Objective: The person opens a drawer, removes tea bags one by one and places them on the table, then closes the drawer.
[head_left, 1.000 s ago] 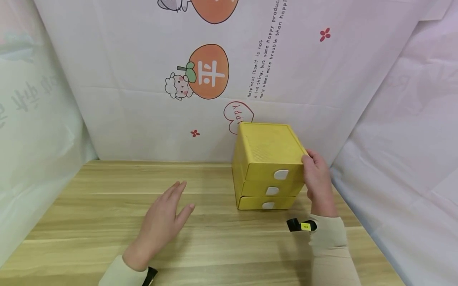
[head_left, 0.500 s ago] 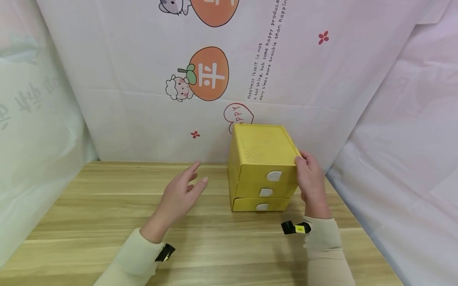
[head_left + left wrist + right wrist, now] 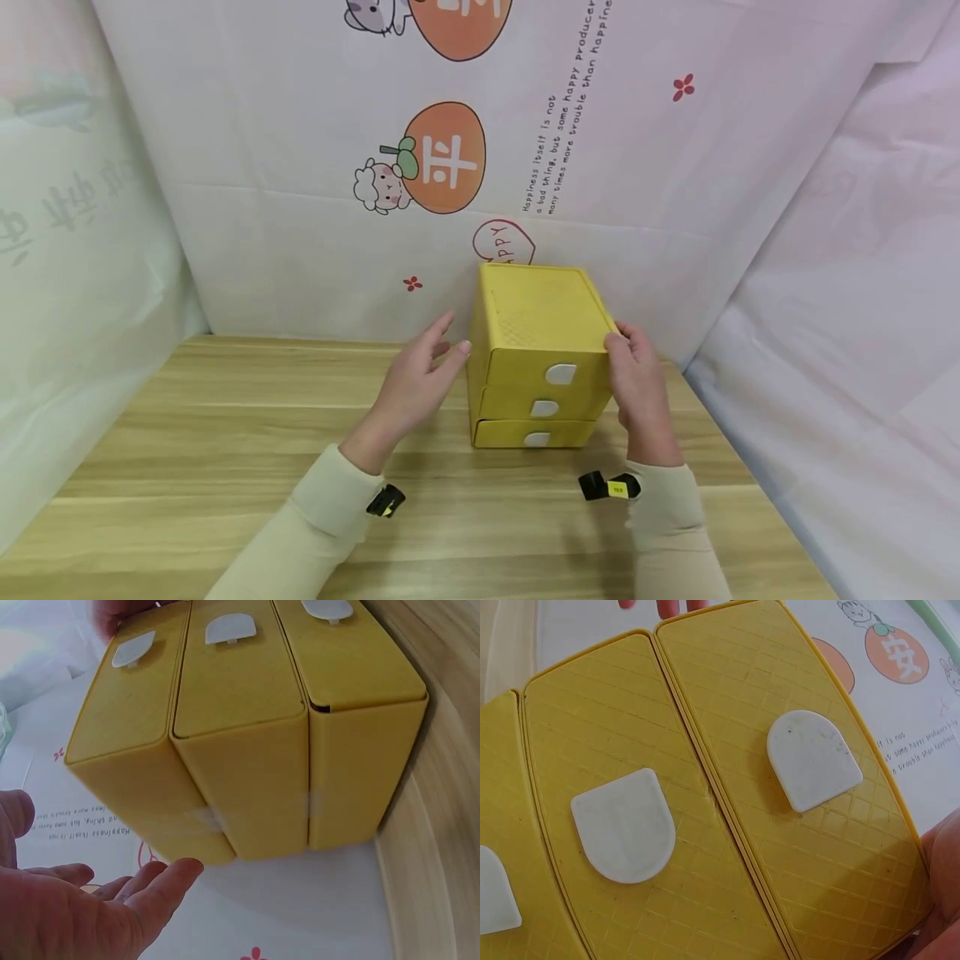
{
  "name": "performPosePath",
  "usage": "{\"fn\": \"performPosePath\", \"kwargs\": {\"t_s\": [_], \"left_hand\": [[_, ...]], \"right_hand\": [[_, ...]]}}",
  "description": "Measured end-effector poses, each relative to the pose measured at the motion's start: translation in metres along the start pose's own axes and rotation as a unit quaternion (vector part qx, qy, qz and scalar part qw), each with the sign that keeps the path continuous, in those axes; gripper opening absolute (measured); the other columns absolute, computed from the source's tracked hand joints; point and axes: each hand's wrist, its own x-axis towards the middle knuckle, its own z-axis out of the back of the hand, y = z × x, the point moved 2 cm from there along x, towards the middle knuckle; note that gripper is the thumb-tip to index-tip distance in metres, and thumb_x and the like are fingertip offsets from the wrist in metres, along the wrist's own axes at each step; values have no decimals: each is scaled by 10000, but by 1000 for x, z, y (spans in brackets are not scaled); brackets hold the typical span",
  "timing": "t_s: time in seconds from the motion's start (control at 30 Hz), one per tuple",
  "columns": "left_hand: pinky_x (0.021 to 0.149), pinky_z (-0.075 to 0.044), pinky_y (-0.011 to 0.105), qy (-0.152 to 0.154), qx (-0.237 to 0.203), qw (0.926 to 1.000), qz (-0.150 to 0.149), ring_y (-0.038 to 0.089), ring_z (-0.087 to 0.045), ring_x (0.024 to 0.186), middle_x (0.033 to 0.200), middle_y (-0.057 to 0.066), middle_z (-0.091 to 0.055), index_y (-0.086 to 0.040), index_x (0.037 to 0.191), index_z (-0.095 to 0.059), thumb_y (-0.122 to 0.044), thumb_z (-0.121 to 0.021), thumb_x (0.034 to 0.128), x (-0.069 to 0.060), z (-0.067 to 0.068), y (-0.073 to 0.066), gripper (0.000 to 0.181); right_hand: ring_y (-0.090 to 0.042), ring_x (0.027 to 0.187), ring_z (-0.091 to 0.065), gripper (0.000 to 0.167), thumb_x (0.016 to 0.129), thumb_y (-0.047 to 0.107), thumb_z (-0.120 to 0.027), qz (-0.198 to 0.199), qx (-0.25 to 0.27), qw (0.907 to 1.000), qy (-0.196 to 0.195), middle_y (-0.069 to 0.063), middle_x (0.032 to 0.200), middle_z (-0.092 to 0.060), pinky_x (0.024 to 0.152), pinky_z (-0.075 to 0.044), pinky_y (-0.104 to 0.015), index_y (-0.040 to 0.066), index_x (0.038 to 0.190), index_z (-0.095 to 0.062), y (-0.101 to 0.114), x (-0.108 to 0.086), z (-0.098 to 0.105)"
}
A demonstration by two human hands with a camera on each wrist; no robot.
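Shifted left since the earliest frame: yellow three-drawer cabinet [image 3: 551,304], right hand [image 3: 641,379] along with it. Left hand [image 3: 416,379] has come forward and inward, from well apart to just beside the cabinet's left side. Cabinet stands upright on the wood-grain bench [image 3: 225,500], right of middle from where I'm watching, near the white printed sheet [image 3: 285,250] at the back. Right hand grasps its upper right edge, thumb up at the top front corner, other fingers round the side and mostly hidden. Left hand holds nothing, fingers stretched out; no contact that I can make out.

Main risk: one-sided hold. Force applied high on the right only could pivot or tip the cabinet instead of sliding it. Lifting that way could twist the stack, since the three tiers look like separate units; pale strips [image 3: 206,817] over the side seams might be tape, but the wrist view is too soft to be sure. Bottom drawer [image 3: 498,433] shows a dark gap [image 3: 321,709] at one corner, so probably not fully seated; a forward tilt could let it slide out. Left hand arriving too hard could knock the cabinet askew. White pull tabs [image 3: 622,825] stand proud, so a stray finger might snag one.
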Motion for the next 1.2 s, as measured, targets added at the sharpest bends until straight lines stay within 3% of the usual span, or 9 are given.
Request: {"fn": "performPosePath", "kwargs": {"t_s": [0.17,0.4,0.73,1.2], "left_hand": [[1158,-421,561,-2,-57,10000,40,326,-496,1446,1691,-19,-331,-272,1657,-306,-525,-473,1085,3,-5,-1,648],[1152,-428,557,13,-208,9998,-28,355,-476,1456,1688,-11,-331,-261,1655,-319,-523,-476,1086,4,-8,-1,647],[1177,-420,469,-51,-123,9998,-113,280,-476,1464,1672,-8,-372,-240,1635,-375,-460,-473,1103,4,-10,0,584],[1158,-442,473,-220,-292,9993,-63,283,-486,1452,1656,22,-400,-233,1628,-389,-471,-467,1104,-1,-1,5,581]], "right_hand": [[-317,1347,-481,578,1069,345,-389,100,27,9999,43,-160,1569,-468,1142,-398,-497,68,1575,-424,2,-4,-8],[-315,1270,-519,546,1070,354,-401,116,53,9999,99,-168,1506,-515,1061,-433,-462,92,1544,-465,6,-9,-18],[-314,1238,-540,546,1065,355,-412,224,-34,9996,170,-169,1485,-533,1033,-450,-454,86,1538,-466,11,-12,-27],[-320,1209,-560,509,1057,361,-437,279,-93,9994,170,-165,1454,-562,998,-462,-448,94,1486,-500,14,-16,-40]]}}
